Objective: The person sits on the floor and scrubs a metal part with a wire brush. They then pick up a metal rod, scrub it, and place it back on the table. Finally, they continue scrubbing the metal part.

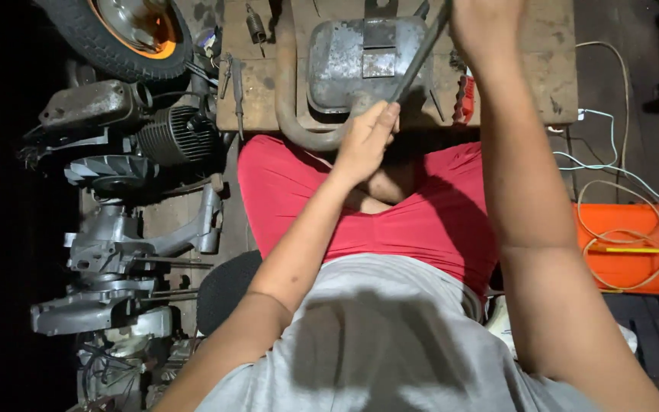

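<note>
My left hand (366,140) grips the near end of a long flat metal file (417,62) that runs up and to the right. My right hand (486,27) holds its far end at the top edge of the view. The file lies across a dented grey metal muffler box (345,61) with a curved rusty pipe (287,99), which rests on a wooden board (551,76). I sit with red shorts and a grey shirt below the hands.
A stripped scooter engine (123,229) with a finned cylinder and an orange-rimmed wheel (127,30) lies at the left. Small tools (234,80) rest on the board's left part. At the right are an orange crate (634,244), white cables and a red object (464,99).
</note>
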